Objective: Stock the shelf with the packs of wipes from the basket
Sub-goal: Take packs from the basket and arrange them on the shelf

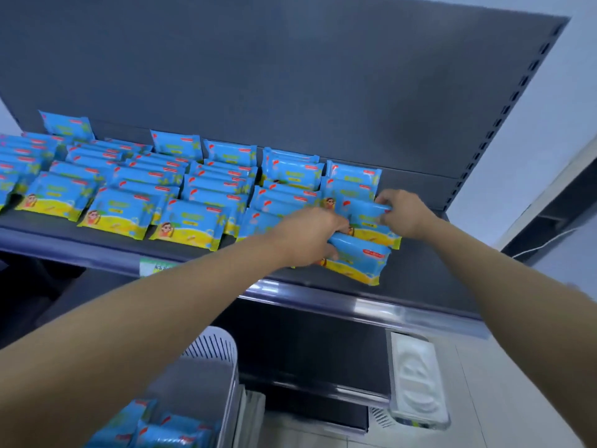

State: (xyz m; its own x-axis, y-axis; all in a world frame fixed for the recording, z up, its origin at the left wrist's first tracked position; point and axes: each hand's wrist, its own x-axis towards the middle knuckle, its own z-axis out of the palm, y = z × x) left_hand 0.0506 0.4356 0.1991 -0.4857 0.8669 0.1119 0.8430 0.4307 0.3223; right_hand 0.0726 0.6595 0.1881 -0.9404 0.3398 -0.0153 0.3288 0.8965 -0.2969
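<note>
With the left hand (pixel 307 237) gripping the near pack of wipes (pixel 358 258) and the right hand (pixel 405 215) pinching the pack behind it (pixel 368 218) by its top edge, tuck both back — flush with the right-hand row (pixel 352 179) — before the fingers let go.

Both arms are bare along all that shows of them. The left forearm (pixel 145 318) and the right forearm (pixel 517 279) look long and taper toward the wrists, stretched by the wide lens. The left hand (pixel 303 237) and the right hand (pixel 405 215) are bare as well.
</note>
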